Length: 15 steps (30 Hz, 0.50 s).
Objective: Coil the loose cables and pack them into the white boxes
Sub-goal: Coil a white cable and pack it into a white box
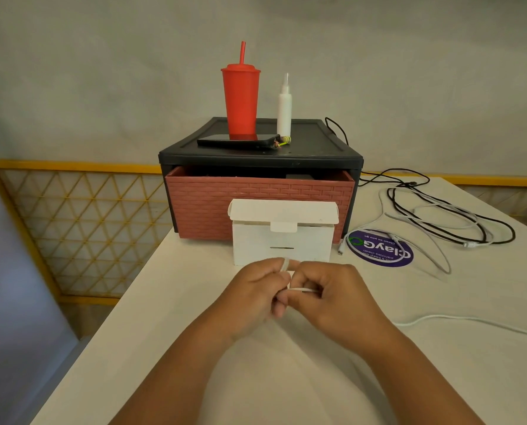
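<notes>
One white box (282,243), one red cup (240,99), one bottle (284,113), one phone (237,142) (cables (471,245): tangled, uncountable).

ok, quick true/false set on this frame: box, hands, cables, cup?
1. The white box has its lid open. True.
2. The left hand and the right hand both grip a white cable. True.
3. The red tumbler stands on the table beside the white box. False: it stands on top of the black drawer unit.
4. The black cable is coiled inside the white box. False: it lies loose on the table, right of the box.
5. A phone lies on the black drawer unit. True.
</notes>
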### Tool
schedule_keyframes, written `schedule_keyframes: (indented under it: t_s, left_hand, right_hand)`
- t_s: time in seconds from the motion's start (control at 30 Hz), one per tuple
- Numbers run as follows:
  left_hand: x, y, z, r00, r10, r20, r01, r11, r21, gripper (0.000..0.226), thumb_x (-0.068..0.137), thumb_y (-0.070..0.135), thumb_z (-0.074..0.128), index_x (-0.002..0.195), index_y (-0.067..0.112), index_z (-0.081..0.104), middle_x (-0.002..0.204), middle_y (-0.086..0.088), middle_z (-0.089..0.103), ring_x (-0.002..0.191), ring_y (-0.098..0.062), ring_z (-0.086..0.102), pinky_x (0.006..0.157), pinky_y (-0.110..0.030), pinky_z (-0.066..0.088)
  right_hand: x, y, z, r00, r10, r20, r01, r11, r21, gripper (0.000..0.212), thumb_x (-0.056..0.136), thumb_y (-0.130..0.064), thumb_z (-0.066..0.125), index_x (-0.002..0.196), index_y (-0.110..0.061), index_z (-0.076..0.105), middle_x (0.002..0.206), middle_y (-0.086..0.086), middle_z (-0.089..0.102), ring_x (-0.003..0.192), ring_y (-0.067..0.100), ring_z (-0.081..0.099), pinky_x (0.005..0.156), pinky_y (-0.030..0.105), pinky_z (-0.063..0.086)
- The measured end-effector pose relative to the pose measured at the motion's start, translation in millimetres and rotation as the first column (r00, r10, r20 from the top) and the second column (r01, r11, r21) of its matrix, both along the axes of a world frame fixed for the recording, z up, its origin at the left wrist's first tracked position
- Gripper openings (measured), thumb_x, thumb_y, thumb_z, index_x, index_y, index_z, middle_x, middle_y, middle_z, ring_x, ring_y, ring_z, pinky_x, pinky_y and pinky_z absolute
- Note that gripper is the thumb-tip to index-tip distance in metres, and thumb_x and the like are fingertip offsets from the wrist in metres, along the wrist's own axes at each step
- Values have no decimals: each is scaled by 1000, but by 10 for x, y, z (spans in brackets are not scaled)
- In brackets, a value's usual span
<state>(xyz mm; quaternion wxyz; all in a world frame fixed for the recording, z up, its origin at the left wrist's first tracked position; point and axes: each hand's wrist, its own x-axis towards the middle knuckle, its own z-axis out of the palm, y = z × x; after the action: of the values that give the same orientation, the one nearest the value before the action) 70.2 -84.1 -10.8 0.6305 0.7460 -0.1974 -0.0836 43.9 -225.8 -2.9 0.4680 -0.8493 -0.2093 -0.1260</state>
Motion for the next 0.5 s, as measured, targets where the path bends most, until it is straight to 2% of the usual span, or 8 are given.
schedule_keyframes:
  t_s: [0.03, 0.13, 0.23, 0.3, 0.4, 0.5]
  left_hand:
    - [-4, 1, 24, 999, -33, -29, 32, 999, -4, 28, 85, 30, 41, 62, 22, 54, 42, 6, 40, 41, -8, 37, 55, -22, 40]
    - [-26, 24, 95, 983, -126, -134, 122, 992, -37, 34, 77, 45, 45, 63, 15, 51, 40, 10, 28, 39, -7, 26, 64, -23, 45]
    - [-58, 69, 145, 969, -188, -163, 174, 980, -99, 26, 76, 36, 52, 69, 15, 65, 42, 10, 24, 38, -6, 21, 55, -20, 42]
    - [-61, 105, 159, 961, -203, -188, 165, 966, -201, 27, 78, 31, 51, 64, 16, 68, 41, 9, 23, 36, -5, 20, 51, -20, 40]
    - [-44, 132, 186, 952, -195, -235, 101, 927, -362, 28, 83, 26, 59, 59, 14, 68, 40, 9, 22, 34, -5, 18, 46, -20, 40]
    - [-44, 129, 216, 944, -195, -266, 52, 884, -464, 33, 78, 32, 50, 61, 11, 69, 40, 9, 20, 32, -4, 19, 44, -20, 39]
  right_hand:
    - [9, -12, 5, 1000, -15, -5, 15, 998, 67, 22, 76, -5, 72, 58, -11, 61, 45, -18, 55, 42, 1, 44, 49, 8, 31]
    - [58, -43, -19, 995, -101, -4, 100, 977, 187, 25, 71, -9, 77, 56, -20, 60, 45, -7, 46, 44, 4, 36, 47, 14, 32]
    - [92, -51, -29, 991, -133, -16, 132, 957, 259, 23, 74, -6, 74, 59, -18, 61, 47, -6, 48, 46, 3, 39, 47, 12, 33]
    - [112, -51, -21, 992, -126, -16, 125, 950, 285, 21, 79, -9, 69, 62, -20, 64, 50, -7, 54, 49, 2, 43, 50, 11, 35]
    - [122, -44, -24, 991, -37, -127, 78, 938, 339, 18, 86, -18, 58, 69, -21, 66, 46, -8, 50, 44, 1, 41, 48, 10, 33]
    - [92, 20, -58, 946, 153, -284, -13, 898, 439, 27, 86, -35, 55, 72, -13, 61, 45, -8, 36, 40, 3, 27, 42, 14, 24]
